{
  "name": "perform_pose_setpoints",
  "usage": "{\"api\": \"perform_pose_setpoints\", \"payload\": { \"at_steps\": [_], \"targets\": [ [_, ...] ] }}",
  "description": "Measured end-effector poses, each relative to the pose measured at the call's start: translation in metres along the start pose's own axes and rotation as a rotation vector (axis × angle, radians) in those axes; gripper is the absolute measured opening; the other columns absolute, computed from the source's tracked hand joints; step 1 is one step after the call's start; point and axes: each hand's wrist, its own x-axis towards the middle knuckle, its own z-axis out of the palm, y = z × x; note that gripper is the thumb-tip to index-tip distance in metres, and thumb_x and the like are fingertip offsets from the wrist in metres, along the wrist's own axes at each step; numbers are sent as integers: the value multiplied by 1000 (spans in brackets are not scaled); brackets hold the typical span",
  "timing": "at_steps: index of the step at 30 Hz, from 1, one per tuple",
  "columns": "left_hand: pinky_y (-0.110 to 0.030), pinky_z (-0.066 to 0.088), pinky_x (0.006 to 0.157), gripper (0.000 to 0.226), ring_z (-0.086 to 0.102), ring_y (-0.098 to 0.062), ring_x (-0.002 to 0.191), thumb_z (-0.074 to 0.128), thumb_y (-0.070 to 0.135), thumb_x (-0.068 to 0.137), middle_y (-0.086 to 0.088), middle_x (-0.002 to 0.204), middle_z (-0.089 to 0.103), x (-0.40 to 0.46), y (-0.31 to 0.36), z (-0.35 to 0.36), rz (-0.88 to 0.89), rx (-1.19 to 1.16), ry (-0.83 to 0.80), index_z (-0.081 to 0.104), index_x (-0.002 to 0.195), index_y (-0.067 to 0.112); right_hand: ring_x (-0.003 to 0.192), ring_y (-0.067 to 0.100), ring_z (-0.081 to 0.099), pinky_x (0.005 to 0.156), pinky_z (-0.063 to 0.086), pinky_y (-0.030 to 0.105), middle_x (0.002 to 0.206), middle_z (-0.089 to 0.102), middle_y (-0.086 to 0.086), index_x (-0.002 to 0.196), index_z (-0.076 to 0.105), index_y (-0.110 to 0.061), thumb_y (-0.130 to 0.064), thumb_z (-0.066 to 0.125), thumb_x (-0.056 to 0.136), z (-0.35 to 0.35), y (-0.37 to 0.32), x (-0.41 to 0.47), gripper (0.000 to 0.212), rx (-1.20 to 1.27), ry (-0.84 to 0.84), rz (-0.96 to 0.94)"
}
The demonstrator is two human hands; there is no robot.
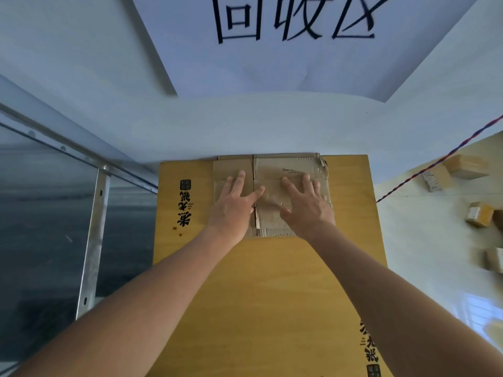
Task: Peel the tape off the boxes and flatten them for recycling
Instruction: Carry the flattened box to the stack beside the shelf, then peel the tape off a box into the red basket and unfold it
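The flattened cardboard box (288,172) lies at the far end of a large yellow cardboard sheet (266,295), its far edge against the foot of the white wall (245,126). It is brown and creased, with a vertical seam running down between its panels, a faint line of small print on the far right panel, and a glossy patch of clear tape (269,202) across the middle. A ragged scrap of tape or torn card sticks up at its far right corner (324,163); I cannot tell which.

Both hands press flat on the box, palms down, fingers spread and gripping nothing. The left hand (231,208) covers the left panels, with its forefinger reaching across to the seam. The right hand (307,205) lies on the right panels, its thumb pointing back toward the left hand. The two hands are close together but do not touch. Both forearms are bare.

The yellow sheet carries black printed characters near its left edge (185,205) and again at its near right edge. On the wall above hangs a white paper sign (299,50) with large black characters. To the right, several small tan boxes (479,213) lie well apart from the sheet on the pale floor (424,254), and a red and blue twisted cord (441,161) runs slantwise past them. At the left stands a metal frame (92,240).
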Motion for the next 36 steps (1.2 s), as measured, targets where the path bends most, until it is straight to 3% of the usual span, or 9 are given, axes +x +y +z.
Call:
{"api": "perform_pose_setpoints", "payload": {
  "at_steps": [3,5,9,15,19,23,28,36],
  "targets": [
    [-50,19,123,70,9,-33,158,55,5,101,-6,172,3,-5,-4,-4,19,-56,10,32,155,44,158,34,7,119,33,60,173,-1,4,161,18,-40,-40,64,99,-7,9,-10,77,118,-2,-46],
    [-47,12,124,66,21,-32,156,58,-2,96,-10,169,21,-4,-2,-17,54,-73,32,47,149,37,154,31,26,117,39,56,171,12,2,161,23,-30,-36,66,99,-16,12,-19,76,216,52,-67],
    [-52,17,128,64,28,-31,154,65,8,95,-8,166,32,-15,6,-47,161,-54,68,48,152,32,143,24,44,112,45,44,163,34,-2,157,36,-21,-33,63,100,-36,10,-44,64,251,170,-94],
    [-55,20,126,49,36,-28,150,62,22,98,-7,161,41,-55,23,-90,230,-69,108,52,146,27,141,23,44,112,44,47,157,41,-2,154,39,-24,-45,53,103,-72,-9,-98,57,186,246,-169],
    [-56,20,126,54,30,-32,153,52,37,103,-7,166,32,-92,30,-116,261,16,101,38,155,28,146,22,36,117,33,42,160,37,-2,153,39,-27,-53,50,102,-89,-23,-149,58,106,307,-211],
    [-55,27,124,57,30,-32,152,46,43,104,-7,165,33,-132,37,-151,271,59,144,36,157,28,147,22,36,118,29,40,163,34,-2,154,40,-30,-57,46,102,-108,-30,-197,59,35,369,-231],
    [-56,13,127,62,19,-32,157,43,49,105,-4,171,18,-190,50,-186,181,114,210,27,162,29,153,20,27,118,31,41,169,25,-5,158,32,-37,-66,40,100,-138,-29,-246,65,25,400,-304],
    [-57,18,126,62,18,-29,157,36,54,106,-1,171,18,-302,86,-200,-29,147,402,20,163,35,158,20,15,124,20,42,171,17,-6,161,24,-40,-74,28,98,-166,-24,-318,72,-123,445,-571]
  ]
}}
